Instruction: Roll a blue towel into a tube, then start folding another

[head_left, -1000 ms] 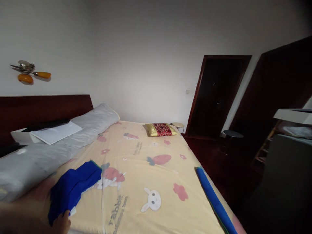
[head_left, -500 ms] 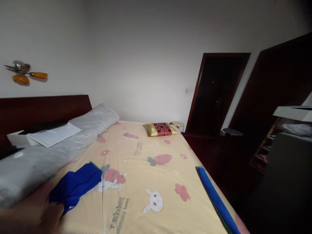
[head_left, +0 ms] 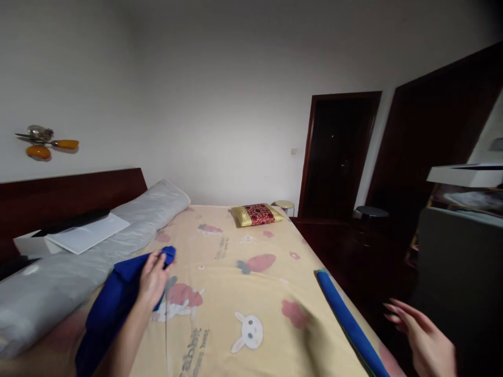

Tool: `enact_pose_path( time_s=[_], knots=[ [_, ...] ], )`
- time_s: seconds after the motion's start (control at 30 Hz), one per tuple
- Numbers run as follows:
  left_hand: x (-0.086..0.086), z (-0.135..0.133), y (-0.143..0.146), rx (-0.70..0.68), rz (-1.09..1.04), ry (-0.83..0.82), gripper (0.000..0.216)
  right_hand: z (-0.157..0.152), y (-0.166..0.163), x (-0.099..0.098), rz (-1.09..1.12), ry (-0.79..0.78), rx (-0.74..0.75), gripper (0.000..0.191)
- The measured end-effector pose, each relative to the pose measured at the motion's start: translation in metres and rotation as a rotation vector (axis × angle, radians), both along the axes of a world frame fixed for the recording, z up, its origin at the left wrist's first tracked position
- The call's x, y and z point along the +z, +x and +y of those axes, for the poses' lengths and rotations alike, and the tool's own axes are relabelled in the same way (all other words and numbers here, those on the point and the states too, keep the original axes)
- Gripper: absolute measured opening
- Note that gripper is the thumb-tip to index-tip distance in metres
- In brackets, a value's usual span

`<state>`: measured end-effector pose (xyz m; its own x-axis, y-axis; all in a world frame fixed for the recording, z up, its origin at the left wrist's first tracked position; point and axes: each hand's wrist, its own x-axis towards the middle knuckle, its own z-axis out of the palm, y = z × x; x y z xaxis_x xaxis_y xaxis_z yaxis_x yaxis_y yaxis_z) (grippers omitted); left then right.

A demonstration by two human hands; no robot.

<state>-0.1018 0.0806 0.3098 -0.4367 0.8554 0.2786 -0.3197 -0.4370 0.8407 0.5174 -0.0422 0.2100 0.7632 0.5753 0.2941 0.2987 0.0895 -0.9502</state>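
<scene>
Two hands, we count. Closest to us, lower right: right hand (head_left: 430, 345), raised right of the roll (head_left: 349, 322) and apart from it, fingers bent, tips near each other; we can't tell if they touch. Roll is blue, long, thin, lying along the right edge of the bed (head_left: 222, 303). Lower left, we have the left hand (head_left: 153, 283) pinching the far end of the cloth (head_left: 121, 293), also blue; the cloth sits at the near left of the bed, trailing back toward us, partly behind the forearm. We see a cream sheet with printed carrots, flowers and a white rabbit. Beyond the cloth, a gray bolster (head_left: 137, 220) runs by the headboard (head_left: 70, 191), a white board (head_left: 88, 233) on it. Far end of the bed: gold-and-red cushion (head_left: 257, 214). Past it we note a pale stool (head_left: 283, 205), then a dark door (head_left: 336, 157) in the white wall (head_left: 220, 104).
</scene>
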Motion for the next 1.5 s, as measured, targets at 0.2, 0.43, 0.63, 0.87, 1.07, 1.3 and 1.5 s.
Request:
enact_pose_path(
  time_s=[0.2,0.43,0.63,0.87,1.07,1.3,1.5],
  knots=[
    [0.014,-0.057,0.15,-0.38,-0.01,-0.014,0.037,-0.009,-0.152,0.067,-0.023,-0.053,0.786,0.046],
    [-0.02,-0.112,0.232,-0.881,0.231,0.045,0.024,-0.026,-0.221,0.023,0.046,-0.122,1.13,0.075],
    [-0.067,-0.128,0.234,-1.013,0.563,0.121,0.037,-0.031,-0.223,0.039,-0.059,-0.142,1.041,0.019],
    [-0.068,-0.126,0.203,-0.709,0.447,-0.083,0.034,-0.029,-0.231,0.023,-0.18,-0.26,1.039,0.023],
    [-0.061,-0.117,0.189,-0.525,0.227,-0.289,0.045,-0.017,-0.217,-0.012,-0.752,-0.422,0.709,0.031],
    [-0.032,-0.095,0.153,-0.307,-0.023,-0.355,0.05,0.003,-0.171,-0.019,-0.767,-0.472,0.487,0.024],
    [-0.019,-0.063,0.091,0.0,-0.171,-0.302,0.026,0.006,-0.123,-0.012,-0.693,-0.397,0.294,0.034]
  ],
)
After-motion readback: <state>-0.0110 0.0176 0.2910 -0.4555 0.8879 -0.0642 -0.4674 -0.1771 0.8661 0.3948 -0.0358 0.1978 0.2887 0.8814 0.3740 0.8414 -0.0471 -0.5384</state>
